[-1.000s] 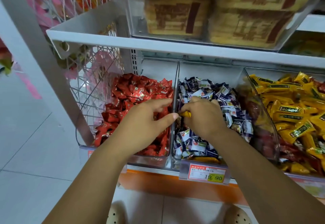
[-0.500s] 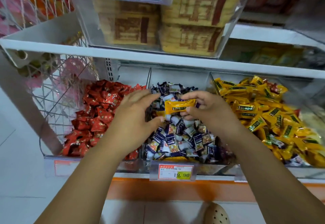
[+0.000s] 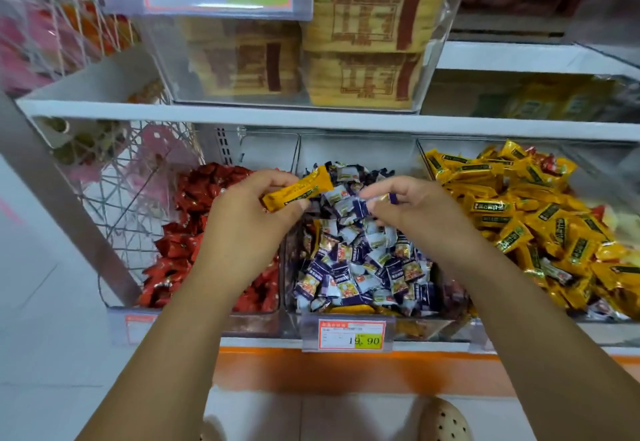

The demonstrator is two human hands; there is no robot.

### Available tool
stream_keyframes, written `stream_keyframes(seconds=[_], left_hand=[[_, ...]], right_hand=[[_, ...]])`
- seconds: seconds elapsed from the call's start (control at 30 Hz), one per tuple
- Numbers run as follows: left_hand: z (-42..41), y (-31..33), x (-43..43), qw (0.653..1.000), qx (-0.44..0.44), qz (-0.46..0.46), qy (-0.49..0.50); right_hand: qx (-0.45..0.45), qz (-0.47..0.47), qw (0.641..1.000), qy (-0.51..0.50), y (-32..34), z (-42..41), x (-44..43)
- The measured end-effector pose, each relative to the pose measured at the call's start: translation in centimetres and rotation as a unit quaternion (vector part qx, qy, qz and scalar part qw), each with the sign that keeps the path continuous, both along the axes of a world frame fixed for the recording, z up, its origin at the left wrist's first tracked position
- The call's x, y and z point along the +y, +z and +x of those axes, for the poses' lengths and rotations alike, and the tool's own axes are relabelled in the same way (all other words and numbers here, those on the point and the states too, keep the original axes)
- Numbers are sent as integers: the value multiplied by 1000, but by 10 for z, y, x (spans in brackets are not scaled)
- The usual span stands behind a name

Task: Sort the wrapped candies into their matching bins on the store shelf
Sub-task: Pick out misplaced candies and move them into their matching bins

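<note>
Here, both hands were raised over the middle bin (image 3: 356, 149) of the lower shelf. The left hand (image 3: 249, 222) gripped a long yellow candy bar (image 3: 298, 191), with the thumb under it and the curled fingers over its near end. The bar tilted up to the right, and its free end stood above the back of the purple-and-white candies (image 3: 363, 264) heaped in that bin. The right hand (image 3: 419, 212) hung just beside it, apart from the left hand, with thumb and fingertips drawn together. It seemed to pinch a small purple-wrapped candy (image 3: 392, 198), though motion blur made the piece hard to read.

The left bin (image 3: 266, 149) held a pile of red candies (image 3: 194, 232), partly hidden behind the left forearm. The right bin (image 3: 606, 170) was filled with yellow candies (image 3: 519, 215) of the same wrapper as the bar in the left hand, and a few red wrappers (image 3: 550, 163) lay among them near the back. One more yellow wrapper (image 3: 353, 309) lay low at the front of the middle bin, beneath the purple ones.

A price tag (image 3: 351, 335) reading 19.90 hung on the shelf edge below the middle bin, above an orange strip (image 3: 346, 368). On the upper shelf (image 3: 311, 118) a clear box (image 3: 433, 87) held stacked tan packets (image 3: 363, 42). A wire basket (image 3: 121, 198) stood to the left of the bins. The toe of a perforated shoe (image 3: 443, 420) showed on the pale floor below.
</note>
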State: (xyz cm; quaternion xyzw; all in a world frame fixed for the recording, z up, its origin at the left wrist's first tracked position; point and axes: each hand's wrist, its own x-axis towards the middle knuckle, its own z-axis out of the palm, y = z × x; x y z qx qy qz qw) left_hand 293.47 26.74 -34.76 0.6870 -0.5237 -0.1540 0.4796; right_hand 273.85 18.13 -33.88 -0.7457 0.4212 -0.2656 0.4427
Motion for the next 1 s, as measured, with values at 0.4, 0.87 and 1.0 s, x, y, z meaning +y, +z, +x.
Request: stream_keyframes(seconds=[0.4, 0.87, 1.0], left_hand=[[31, -7, 14, 998, 57, 25, 4], [38, -8, 21, 996, 52, 65, -22], [35, -8, 20, 996, 49, 64, -24]], right_hand=[[372, -242, 894, 64, -60, 74, -5], [336, -96, 935, 61, -36, 68, -9], [440, -189, 872, 100, -46, 77, -8]])
